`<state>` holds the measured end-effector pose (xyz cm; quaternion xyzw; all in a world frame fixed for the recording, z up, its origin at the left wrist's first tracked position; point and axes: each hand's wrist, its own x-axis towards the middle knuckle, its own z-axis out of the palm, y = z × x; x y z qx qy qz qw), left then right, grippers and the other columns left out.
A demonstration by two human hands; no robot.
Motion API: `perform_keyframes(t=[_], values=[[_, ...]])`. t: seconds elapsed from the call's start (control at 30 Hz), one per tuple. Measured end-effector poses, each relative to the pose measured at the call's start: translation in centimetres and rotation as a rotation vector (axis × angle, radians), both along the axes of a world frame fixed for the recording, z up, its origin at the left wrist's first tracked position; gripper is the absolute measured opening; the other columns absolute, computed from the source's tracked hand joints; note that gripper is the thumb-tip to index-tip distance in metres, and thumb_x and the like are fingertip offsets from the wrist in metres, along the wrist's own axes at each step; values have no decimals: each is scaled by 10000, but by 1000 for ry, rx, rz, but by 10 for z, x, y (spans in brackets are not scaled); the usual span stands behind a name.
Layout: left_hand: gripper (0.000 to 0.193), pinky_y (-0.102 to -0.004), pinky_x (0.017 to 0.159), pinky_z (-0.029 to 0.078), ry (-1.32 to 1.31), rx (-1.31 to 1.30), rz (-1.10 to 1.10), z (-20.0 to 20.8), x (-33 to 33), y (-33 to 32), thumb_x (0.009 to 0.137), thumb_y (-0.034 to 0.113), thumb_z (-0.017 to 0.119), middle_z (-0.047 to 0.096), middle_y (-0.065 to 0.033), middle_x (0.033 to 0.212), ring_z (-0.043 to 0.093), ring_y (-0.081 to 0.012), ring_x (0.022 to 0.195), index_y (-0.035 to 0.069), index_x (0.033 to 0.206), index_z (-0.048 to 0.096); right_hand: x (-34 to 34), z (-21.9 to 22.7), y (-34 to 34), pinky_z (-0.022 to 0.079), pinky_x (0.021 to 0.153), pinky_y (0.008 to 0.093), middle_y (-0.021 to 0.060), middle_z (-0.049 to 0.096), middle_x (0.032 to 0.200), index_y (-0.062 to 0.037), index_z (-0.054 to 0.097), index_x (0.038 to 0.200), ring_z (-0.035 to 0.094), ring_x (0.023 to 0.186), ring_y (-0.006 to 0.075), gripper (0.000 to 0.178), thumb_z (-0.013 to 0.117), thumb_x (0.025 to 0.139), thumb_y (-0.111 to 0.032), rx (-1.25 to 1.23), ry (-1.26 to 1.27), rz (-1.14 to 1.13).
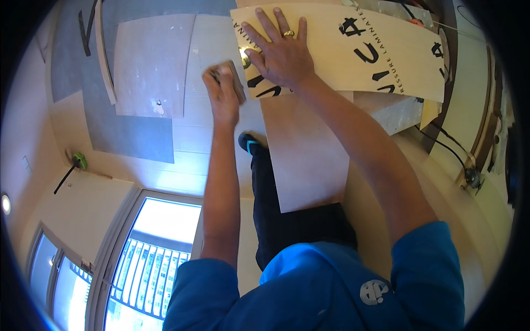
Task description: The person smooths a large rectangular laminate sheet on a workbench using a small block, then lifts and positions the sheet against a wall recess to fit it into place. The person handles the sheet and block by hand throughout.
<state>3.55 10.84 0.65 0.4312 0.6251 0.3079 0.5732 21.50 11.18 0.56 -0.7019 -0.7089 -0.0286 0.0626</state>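
Note:
A cream laminate sheet (326, 66) with black printing lies across the top of the view. My right hand (284, 55) presses on its left part, palm down and fingers spread, a ring on one finger. Just off the sheet's left edge, my left hand (221, 96) is closed around a small brown block (237, 83) that looks like a sanding block. The hand is slightly blurred. Whether the block touches the edge I cannot tell.
Beneath the sheet, a plain brownish board (309, 154) reaches down toward my leg. Grey and pale panels (152, 66) lie on the floor at left, with a long narrow strip (103, 55). A green-headed tool (79, 160) rests by the wall; a dark cable (444, 143) hangs at right.

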Motion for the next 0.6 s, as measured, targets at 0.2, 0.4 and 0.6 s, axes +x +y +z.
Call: perform_keyframes(t=[0.2, 0.4, 0.6], values=[[636, -379, 978, 509, -151, 142, -15, -3, 45, 135, 1062, 505, 541, 560, -200, 1279, 585, -277, 1134, -20, 1411, 456, -6, 1, 5, 136, 1180, 798, 17, 266, 1740, -358, 462, 1596, 222, 1601, 330, 562, 406, 1076, -565, -38, 77, 4], [593, -337, 770, 535, 16, 203, -123, -26, 18, 53, 1079, 444, 570, 558, -177, 1157, 582, -197, 970, -66, 1347, 427, -4, 2, 4, 135, 1185, 788, 28, 252, 1742, -341, 477, 1586, 195, 1606, 323, 559, 424, 1074, -559, -71, 55, -11], [670, -376, 1024, 475, -8, 150, -81, 10, 35, 69, 1066, 514, 544, 543, -193, 1247, 565, -269, 1147, -80, 1364, 462, 0, -1, 4, 139, 1184, 789, 34, 245, 1746, -338, 466, 1594, 185, 1610, 324, 565, 429, 1073, -553, -61, 76, -20]])
